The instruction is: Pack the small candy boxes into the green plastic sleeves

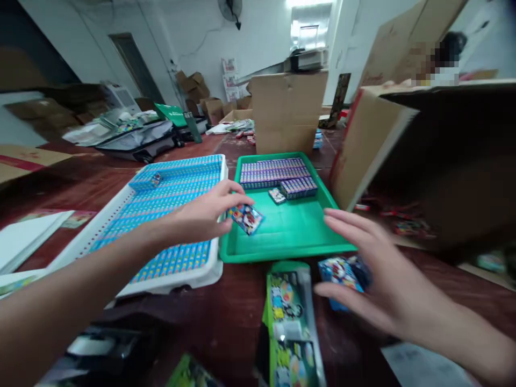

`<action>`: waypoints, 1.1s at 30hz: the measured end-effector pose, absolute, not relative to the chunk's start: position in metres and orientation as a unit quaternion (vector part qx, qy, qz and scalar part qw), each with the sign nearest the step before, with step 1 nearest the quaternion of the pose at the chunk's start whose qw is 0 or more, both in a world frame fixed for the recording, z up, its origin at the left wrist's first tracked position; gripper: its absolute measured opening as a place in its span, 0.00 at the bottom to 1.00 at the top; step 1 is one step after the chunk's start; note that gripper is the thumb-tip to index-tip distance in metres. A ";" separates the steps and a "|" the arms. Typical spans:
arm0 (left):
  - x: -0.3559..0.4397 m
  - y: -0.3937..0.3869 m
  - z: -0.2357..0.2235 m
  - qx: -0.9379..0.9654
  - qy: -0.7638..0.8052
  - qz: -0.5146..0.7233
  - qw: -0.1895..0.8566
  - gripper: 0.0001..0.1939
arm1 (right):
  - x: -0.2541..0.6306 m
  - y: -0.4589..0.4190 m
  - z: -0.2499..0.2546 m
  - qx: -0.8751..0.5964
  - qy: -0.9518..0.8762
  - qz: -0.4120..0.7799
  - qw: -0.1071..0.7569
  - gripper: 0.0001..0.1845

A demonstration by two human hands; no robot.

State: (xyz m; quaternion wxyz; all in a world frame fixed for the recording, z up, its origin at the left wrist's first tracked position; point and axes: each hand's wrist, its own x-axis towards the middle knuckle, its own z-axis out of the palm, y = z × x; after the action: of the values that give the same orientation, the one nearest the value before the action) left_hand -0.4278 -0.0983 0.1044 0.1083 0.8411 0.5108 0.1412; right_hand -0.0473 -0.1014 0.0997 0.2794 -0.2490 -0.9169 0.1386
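My left hand [212, 212] pinches a small blue printed box [247, 219] between thumb and fingers, over the left edge of a green tray [262, 250]. In the tray lie rows of small purple boxes [274, 171], a short separate row [299, 187] and one loose box [277, 195]. My right hand [379, 274] is open, somewhat blurred, with thumb and fingers apart. Beneath and beside it lie blue printed packs [341, 277] on the table; whether it touches them I cannot tell. Between the hands is a green printed package [292, 317] with two dark picture panels.
Left of the green tray, a white tray [215, 269] holds many rows of small blue boxes [173, 199]. A large open carton [363, 145] stands at right, with a person partly behind it. Another carton [288, 113] stands behind the green tray. An open suitcase [137, 142] lies back left.
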 end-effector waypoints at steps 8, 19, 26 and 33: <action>-0.257 -0.212 0.112 0.797 0.489 0.233 0.267 0.39 | -0.043 -0.163 0.073 -0.292 -0.877 0.221 0.312 0.24; -0.174 -0.218 0.058 0.725 0.525 0.332 0.298 0.22 | 0.052 -0.178 0.062 -0.208 -0.876 0.363 0.241 0.28; -0.156 -0.225 0.069 0.661 0.561 0.316 0.385 0.66 | 0.072 -0.164 0.043 -0.109 -0.913 0.114 0.376 0.26; -0.154 -0.244 0.061 0.637 0.594 0.318 0.375 0.52 | 0.092 -0.121 0.062 -0.168 -0.929 0.163 0.286 0.51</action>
State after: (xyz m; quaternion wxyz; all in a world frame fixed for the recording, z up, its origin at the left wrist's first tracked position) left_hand -0.1537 -0.2440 0.0613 0.3749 0.6371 0.5938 0.3177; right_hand 0.0922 -0.1205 0.0619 0.2863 -0.1676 -0.9292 0.1632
